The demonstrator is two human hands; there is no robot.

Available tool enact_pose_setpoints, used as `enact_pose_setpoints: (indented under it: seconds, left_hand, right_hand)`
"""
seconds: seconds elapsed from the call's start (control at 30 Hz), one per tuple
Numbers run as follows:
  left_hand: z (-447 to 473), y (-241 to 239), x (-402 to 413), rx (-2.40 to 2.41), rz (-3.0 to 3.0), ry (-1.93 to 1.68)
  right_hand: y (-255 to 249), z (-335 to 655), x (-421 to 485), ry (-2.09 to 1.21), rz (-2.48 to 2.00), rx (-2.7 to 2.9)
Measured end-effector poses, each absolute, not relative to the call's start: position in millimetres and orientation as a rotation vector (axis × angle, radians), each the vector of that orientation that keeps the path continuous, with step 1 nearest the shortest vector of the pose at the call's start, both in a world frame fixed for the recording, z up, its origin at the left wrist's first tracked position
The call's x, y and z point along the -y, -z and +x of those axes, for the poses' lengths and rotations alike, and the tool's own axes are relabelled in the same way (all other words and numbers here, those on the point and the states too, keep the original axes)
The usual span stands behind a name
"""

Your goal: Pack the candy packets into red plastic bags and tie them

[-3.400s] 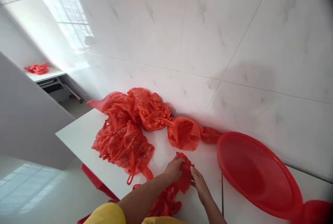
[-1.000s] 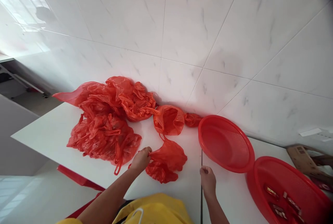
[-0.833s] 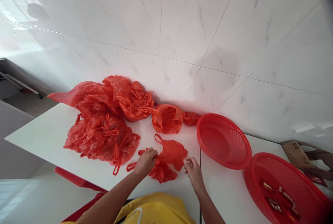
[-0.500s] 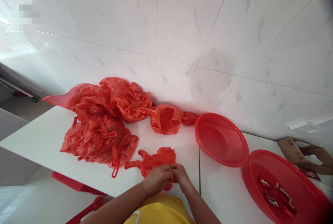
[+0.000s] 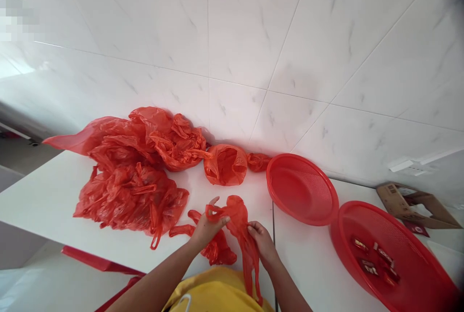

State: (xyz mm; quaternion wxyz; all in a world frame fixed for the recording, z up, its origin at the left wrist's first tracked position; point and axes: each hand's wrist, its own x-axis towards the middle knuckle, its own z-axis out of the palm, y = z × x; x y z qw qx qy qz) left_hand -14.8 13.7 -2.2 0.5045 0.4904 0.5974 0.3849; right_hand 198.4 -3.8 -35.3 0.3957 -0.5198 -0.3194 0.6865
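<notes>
Stretched between both hands is a thin red plastic bag (image 5: 239, 220), its handles dangling toward my lap. My left hand (image 5: 207, 227) grips its left part, with fingers partly curled and a loop of plastic over them. At the bag's right edge, my right hand (image 5: 261, 242) pinches the film between thumb and fingers. Beneath my left hand another crumpled red bag (image 5: 219, 250) lies on the white table (image 5: 250, 191). A large heap of red plastic bags (image 5: 126, 191) spreads to the left.
Against the tiled wall stands an open round red bag (image 5: 225, 167), with a small red bundle (image 5: 258, 162) beside it. To the right are a red basket (image 5: 302, 188) and a larger red basket (image 5: 344, 254) holding several wrapped packets (image 5: 369, 267). A cardboard box (image 5: 398, 191) sits behind.
A red bag has come up off the crumpled one and is now spread between my hands. My left hand has moved left and up, my right hand slightly right. The view has shifted a little.
</notes>
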Motion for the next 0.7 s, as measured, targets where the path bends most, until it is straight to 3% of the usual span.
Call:
enact_pose_setpoints:
  seconds: [0.37, 0.57, 0.7]
  left_hand:
    - [-39.1, -21.0, -34.1, -1.536, 1.001, -1.057]
    - [-31.0, -21.7, -28.3, -1.592, 0.969, -1.017]
    - [-26.2, -18.6, -27.4, -1.527, 0.935, -1.009]
  right_hand:
    - [33.3, 245.2, -4.9, -1.401, -1.665, 0.866]
    - [-12.0, 239.0, -13.5, -0.991, -1.816, 1.054]
    - [-40.4, 211.7, -11.2, -0.942, -1.667, 1.373]
